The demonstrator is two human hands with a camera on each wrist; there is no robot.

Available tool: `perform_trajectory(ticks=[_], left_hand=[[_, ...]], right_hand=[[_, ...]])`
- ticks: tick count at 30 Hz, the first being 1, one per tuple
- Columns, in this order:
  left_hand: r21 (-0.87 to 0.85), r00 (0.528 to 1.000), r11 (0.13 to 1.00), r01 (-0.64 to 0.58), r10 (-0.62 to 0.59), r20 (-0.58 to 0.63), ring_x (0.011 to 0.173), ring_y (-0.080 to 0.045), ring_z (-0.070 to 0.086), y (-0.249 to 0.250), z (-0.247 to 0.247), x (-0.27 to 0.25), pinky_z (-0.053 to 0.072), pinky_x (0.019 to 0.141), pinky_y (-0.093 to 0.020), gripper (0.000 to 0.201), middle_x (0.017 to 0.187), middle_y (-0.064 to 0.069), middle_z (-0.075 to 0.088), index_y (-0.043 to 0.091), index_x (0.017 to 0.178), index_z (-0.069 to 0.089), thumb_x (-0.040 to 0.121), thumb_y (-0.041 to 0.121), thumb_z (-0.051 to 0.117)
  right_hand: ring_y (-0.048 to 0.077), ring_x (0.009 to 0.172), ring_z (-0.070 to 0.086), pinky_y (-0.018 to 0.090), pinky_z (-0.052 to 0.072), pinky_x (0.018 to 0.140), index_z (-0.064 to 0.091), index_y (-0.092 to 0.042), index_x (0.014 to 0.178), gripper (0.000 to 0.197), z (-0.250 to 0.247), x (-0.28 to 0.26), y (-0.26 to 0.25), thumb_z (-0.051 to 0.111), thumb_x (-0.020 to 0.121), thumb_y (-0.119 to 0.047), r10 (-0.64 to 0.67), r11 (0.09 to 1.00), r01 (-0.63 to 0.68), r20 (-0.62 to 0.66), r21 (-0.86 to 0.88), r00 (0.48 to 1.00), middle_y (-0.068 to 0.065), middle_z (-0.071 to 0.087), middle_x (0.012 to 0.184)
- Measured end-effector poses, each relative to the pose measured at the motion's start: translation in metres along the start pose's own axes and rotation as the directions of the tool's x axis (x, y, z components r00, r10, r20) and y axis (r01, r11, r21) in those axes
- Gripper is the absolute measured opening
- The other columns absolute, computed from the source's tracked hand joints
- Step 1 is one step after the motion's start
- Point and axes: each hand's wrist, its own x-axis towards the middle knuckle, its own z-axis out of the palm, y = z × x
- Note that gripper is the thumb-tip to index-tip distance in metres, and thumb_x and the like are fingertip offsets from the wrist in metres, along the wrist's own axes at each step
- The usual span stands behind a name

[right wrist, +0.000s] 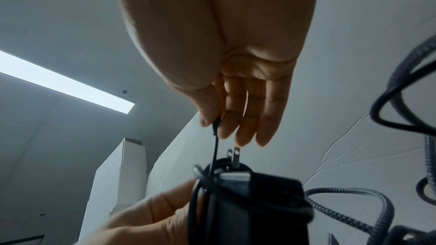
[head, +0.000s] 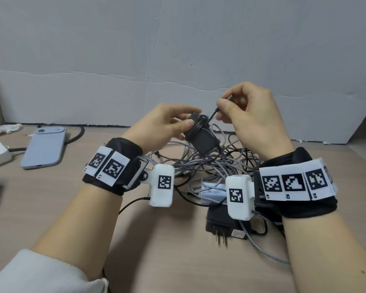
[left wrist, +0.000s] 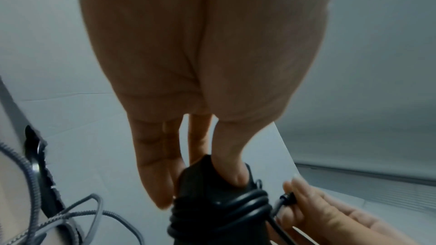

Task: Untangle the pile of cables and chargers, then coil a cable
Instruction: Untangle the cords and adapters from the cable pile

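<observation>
Left hand (head: 165,121): grips black power adapter (head: 201,136), raised above pile, thumb and fingers clamped on body. Right hand (head: 249,117): pinches plug end of adapter's thin black cord (head: 212,114), several turns already wound round body. Coiling judged near finish; end not yet tucked. Below: tangle of braided grey cables (head: 209,163) on table (head: 167,250), second black charger (head: 220,223), white charger (head: 213,190) — untangling largely undone. Far left: phone (head: 43,146).
</observation>
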Motion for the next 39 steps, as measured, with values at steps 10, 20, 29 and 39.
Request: perform_trajectory(ticks=[10,20,29,39], left_hand=[[-0.255,0.977,0.958,-0.13,0.168,0.135,0.11,-0.025,0.065,0.014,-0.001,-0.005,0.055,0.087,-0.037,0.034,0.12,-0.011,0.063,0.013,0.127,0.058,0.094,0.002,0.062],[-0.439,0.975,0.886,-0.152,0.208,0.081,0.11,-0.022,0.064,0.029,0.018,-0.006,0.052,0.089,-0.033,0.041,0.125,-0.01,0.063,0.011,0.134,0.059,0.094,0.001,0.061],[-0.541,0.948,0.779,0.317,-0.268,0.169,0.065,-0.023,0.053,0.092,0.072,-0.007,0.055,0.058,-0.03,0.034,0.072,-0.007,0.052,0.009,0.095,0.061,0.098,0.042,0.058],[-0.511,0.941,0.847,0.147,0.04,0.337,0.088,-0.033,0.066,0.156,0.139,-0.019,0.06,0.078,-0.037,0.02,0.095,-0.024,0.069,-0.002,0.096,0.07,0.087,0.013,0.06]], right_hand=[[0.015,0.074,0.061,0.043,0.053,0.083,0.057,-0.02,0.082,0.031,0.006,0.002,0.003,0.054,0.101,-0.045,0.134,0.991,-0.134,0.046,0.007,0.99,-0.008,0.06,0.072],[0.007,0.069,0.049,0.027,0.042,0.071,0.053,-0.017,0.094,0.034,-0.007,-0.006,-0.003,0.044,0.104,-0.048,0.186,0.982,-0.184,-0.049,0.041,0.981,-0.008,0.053,0.078],[0.019,0.081,0.058,0.021,0.043,0.069,0.05,-0.016,0.102,0.024,-0.059,-0.039,-0.029,0.052,0.103,-0.04,-0.114,0.953,0.124,0.05,-0.277,0.992,0.001,0.06,0.089],[0.011,0.1,0.067,0.028,0.055,0.087,0.066,-0.012,0.086,0.022,-0.181,-0.107,-0.054,0.082,0.081,-0.026,0.04,0.979,-0.027,0.062,-0.203,0.997,0.0,0.068,0.11]])
